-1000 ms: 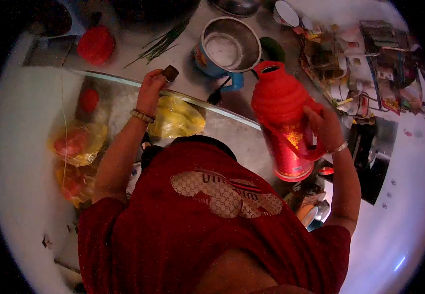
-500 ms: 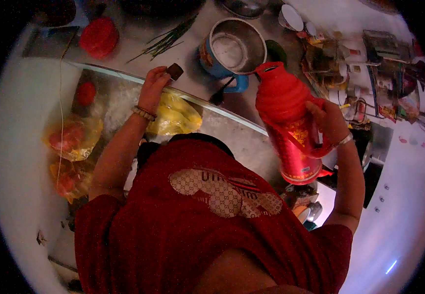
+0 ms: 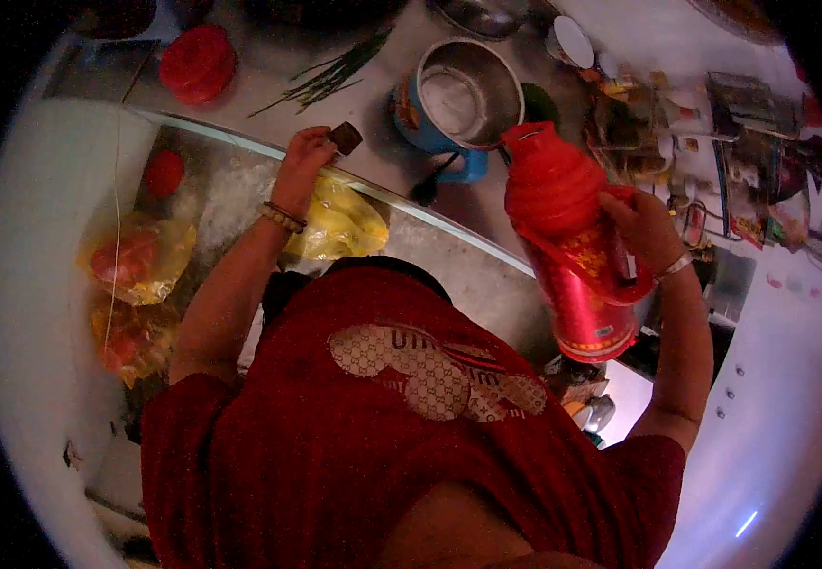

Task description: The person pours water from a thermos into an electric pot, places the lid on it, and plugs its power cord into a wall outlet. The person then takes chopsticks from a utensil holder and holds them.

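My right hand is closed round the handle of a red thermos flask. The flask leans a little, its uncovered mouth pointing toward the counter. Beside that mouth stands a blue mug with a steel inside and a blue handle; its bottom looks pale, and I cannot tell whether liquid is in it. At the counter's front edge, my left hand pinches a small dark brown stopper between its fingertips. A black spoon-like item lies by the mug's handle.
Green stalks and a red round container are on the counter. A white bowl sits at the back. Crowded racks line the right. Yellow plastic bags lie below the counter edge.
The whole view has shifted slightly. The thermos flask's base has swung a little to the right, with the mouth still near the mug. My left hand keeps its hold on the stopper.
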